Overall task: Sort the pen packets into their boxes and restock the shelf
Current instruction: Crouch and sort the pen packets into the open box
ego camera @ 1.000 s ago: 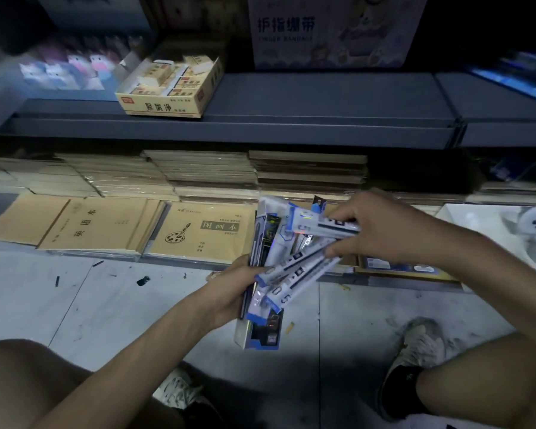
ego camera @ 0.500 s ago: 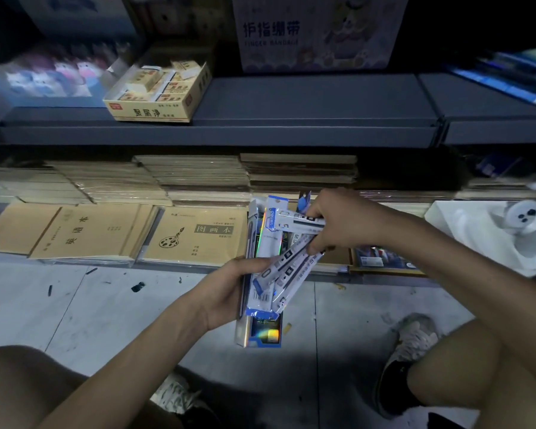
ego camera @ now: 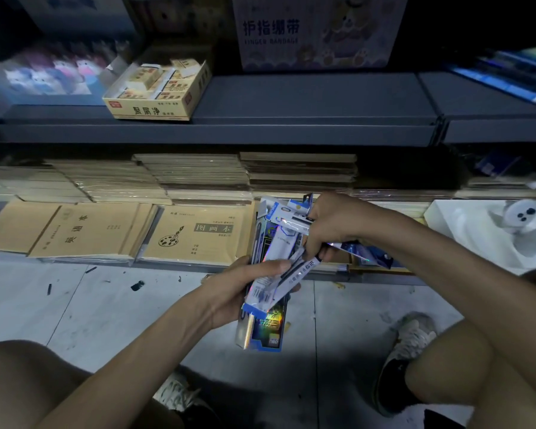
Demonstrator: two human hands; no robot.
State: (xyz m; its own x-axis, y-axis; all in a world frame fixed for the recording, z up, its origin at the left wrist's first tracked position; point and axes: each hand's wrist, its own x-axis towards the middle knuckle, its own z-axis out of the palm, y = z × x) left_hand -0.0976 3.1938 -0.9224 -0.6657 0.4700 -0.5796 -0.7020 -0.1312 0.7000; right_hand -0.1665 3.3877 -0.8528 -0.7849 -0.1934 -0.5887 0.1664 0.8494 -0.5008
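Observation:
A tall blue and silver pen box (ego camera: 265,331) stands on end in front of me, gripped around its side by my left hand (ego camera: 242,289). The thumb of that hand presses several white and blue pen packets (ego camera: 271,284) against the box's open face. My right hand (ego camera: 331,226) holds the upper ends of more pen packets (ego camera: 291,216) at the top of the box. A dark blue packet (ego camera: 369,253) sticks out to the right under that hand. The grey shelf (ego camera: 307,103) above is mostly bare.
An open yellow eraser box (ego camera: 155,91) sits on the left of the grey shelf, with a finger bandage carton (ego camera: 316,29) behind it. Brown notebooks (ego camera: 195,233) lie in stacks on the low shelf. A white toy (ego camera: 520,218) lies at right. My knees and shoes frame the tiled floor (ego camera: 75,305).
My right hand has drawn in closer to the box and turned the packets more upright against it. My left thumb now clamps the lower packets. The view has tilted slightly.

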